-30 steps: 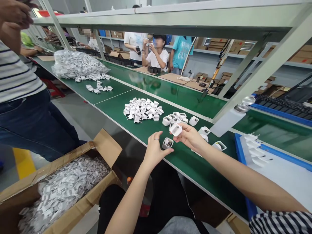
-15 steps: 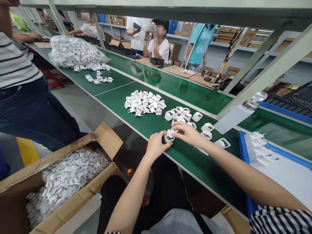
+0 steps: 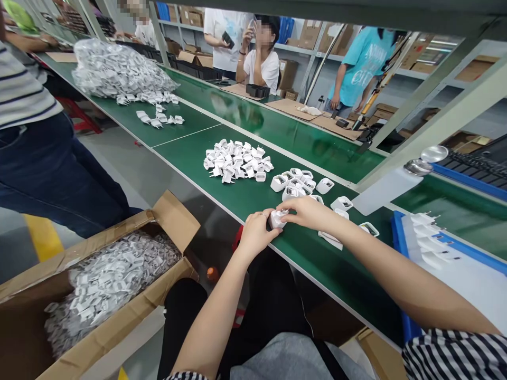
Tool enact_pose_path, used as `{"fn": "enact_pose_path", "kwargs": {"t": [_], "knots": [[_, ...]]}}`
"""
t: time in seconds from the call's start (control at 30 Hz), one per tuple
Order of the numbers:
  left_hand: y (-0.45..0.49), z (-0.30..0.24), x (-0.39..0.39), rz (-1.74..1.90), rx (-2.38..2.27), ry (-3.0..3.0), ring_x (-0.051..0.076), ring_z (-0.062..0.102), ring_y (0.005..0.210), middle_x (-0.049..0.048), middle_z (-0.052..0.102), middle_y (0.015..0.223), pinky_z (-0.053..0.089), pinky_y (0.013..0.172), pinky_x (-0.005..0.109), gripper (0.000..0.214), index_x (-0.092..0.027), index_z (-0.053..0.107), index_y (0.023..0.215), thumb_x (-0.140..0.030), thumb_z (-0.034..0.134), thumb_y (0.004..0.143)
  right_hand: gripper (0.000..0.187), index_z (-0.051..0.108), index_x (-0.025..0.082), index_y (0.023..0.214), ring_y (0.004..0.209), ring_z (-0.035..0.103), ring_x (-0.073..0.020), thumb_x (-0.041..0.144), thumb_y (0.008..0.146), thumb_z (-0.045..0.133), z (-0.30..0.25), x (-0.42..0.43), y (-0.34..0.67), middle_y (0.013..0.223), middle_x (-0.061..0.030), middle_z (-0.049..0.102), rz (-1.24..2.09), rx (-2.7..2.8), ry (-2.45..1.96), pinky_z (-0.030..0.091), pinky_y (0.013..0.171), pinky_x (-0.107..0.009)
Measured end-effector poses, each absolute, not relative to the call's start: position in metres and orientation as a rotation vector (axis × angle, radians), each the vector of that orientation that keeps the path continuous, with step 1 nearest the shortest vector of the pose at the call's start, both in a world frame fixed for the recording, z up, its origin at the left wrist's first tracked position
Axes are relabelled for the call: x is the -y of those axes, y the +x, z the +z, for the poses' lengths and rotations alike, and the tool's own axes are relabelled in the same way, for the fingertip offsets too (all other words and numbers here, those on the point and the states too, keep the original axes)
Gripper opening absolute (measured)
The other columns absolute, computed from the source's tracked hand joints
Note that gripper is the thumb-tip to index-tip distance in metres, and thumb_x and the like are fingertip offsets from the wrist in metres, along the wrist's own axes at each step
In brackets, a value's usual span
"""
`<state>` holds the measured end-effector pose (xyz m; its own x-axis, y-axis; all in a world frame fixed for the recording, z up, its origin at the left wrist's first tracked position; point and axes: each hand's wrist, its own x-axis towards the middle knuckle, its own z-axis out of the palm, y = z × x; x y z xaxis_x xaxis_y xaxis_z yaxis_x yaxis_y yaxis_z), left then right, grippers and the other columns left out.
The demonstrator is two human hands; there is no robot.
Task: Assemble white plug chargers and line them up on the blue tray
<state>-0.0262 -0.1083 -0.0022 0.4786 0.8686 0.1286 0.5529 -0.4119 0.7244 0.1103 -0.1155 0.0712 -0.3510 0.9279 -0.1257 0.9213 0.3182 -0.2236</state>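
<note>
In the head view, you are using two hands on one housing (image 3: 277, 221), which is sitting at the near edge of the green surface (image 3: 186, 153). Your left hand (image 3: 256, 230) is curling its fingers around the housing's side; your right hand (image 3: 304, 212) is closing its fingers on one cap (image 3: 280, 211) at the top. Four open housings (image 3: 325, 185) are lying out to the right of a cluster (image 3: 293, 182) of roughly nine. One pile (image 3: 237, 161) of caps, too many to count, is lying farther left, with about six caps (image 3: 156, 123) beyond it. One bag (image 3: 114, 63) and one box (image 3: 174, 214) are holding many more white pieces. One blue tray (image 3: 397, 237) is carrying about four plugs (image 3: 431, 244).

Half a second ago you were holding the cap tilted over the open housing; now it is sitting upright on it, covering the opening.

A turquoise shirt (image 3: 362, 58) across the line is showing white lettering, too blurred to read surely.
</note>
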Motion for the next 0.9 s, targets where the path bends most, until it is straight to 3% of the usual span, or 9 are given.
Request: {"fn": "enact_pose_path", "kwargs": {"t": [0.13,0.33,0.9], "knots": [[-0.026,-0.003,0.108,0.664,-1.193,2.107,0.021,0.050,0.092,0.0044,0.058,0.093,0.037,0.079,0.032,0.039,-0.019,0.049,0.101,-0.028,0.054,0.064,0.029,0.060,0.021,0.095,0.078,0.057,-0.0177,0.020,0.066,0.055,0.082,0.107,0.103,0.088,-0.0015,0.064,0.352,2.710,-1.842,0.042,0.063,-0.024],[-0.026,-0.005,0.108,0.673,-1.189,2.107,0.021,0.050,0.091,0.0039,0.059,0.091,0.036,0.080,0.032,0.039,-0.020,0.049,0.102,-0.026,0.054,0.064,0.023,0.064,0.022,0.087,0.067,0.058,-0.0162,0.019,0.068,0.051,0.086,0.099,0.099,0.077,-0.0010,0.066,0.297,2.841,-1.866,0.040,0.055,-0.023],[-0.026,-0.005,0.110,0.690,-1.202,2.093,0.021,0.050,0.090,0.0039,0.058,0.091,0.036,0.080,0.033,0.039,-0.020,0.049,0.102,-0.026,0.054,0.064,0.021,0.063,0.018,0.087,0.076,0.057,-0.0184,0.019,0.069,0.052,0.083,0.107,0.094,0.084,-0.0045,0.064,0.206,2.789,-1.957,0.041,0.061,-0.024]]}}
